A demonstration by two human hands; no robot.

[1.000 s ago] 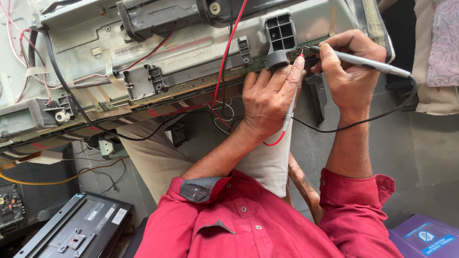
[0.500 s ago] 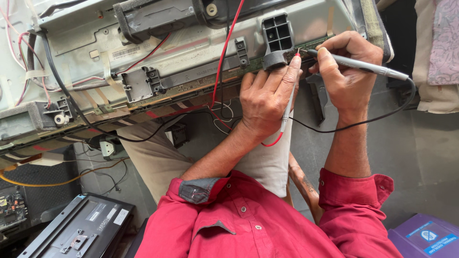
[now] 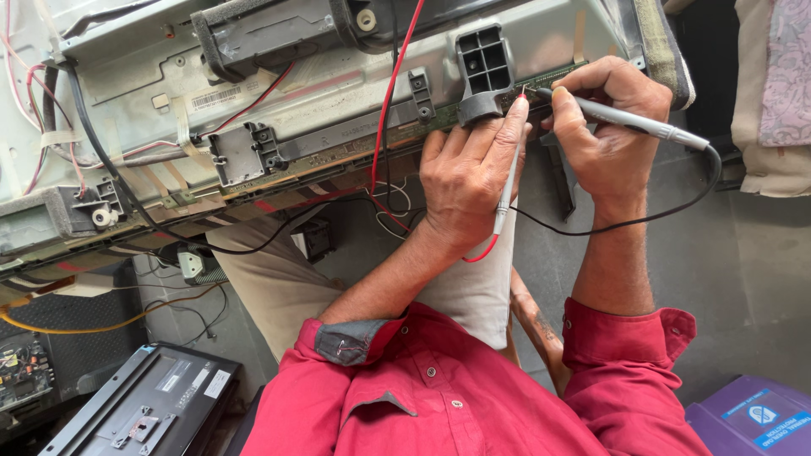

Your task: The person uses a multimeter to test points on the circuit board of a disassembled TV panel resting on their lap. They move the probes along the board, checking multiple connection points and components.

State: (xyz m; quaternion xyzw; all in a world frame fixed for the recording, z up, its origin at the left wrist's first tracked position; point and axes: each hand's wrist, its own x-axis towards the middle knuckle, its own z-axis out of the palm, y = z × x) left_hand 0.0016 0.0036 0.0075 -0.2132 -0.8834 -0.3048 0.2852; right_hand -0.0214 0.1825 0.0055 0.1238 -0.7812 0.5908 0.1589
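My left hand (image 3: 469, 181) pinches a slim grey test probe (image 3: 507, 190) with a red tip and a red lead. Its tip rests on a narrow green circuit strip (image 3: 562, 78) along the edge of an opened flat-panel chassis (image 3: 338, 84). My right hand (image 3: 604, 127) holds a second grey probe (image 3: 646, 127) with a black lead like a pen. This tip touches the same strip, right next to the red one. A dark grey plastic bracket (image 3: 483, 72) sits just left of both tips.
A red wire (image 3: 390, 101) and black cables hang across the chassis. A black flat device (image 3: 144, 409) lies bottom left beside a circuit board (image 3: 21, 371). A purple box (image 3: 752, 418) sits bottom right. Folded cloth (image 3: 777, 84) lies at far right on the grey floor.
Both hands stay where they were, with the probe tips on the green strip. Only the view has shifted slightly.
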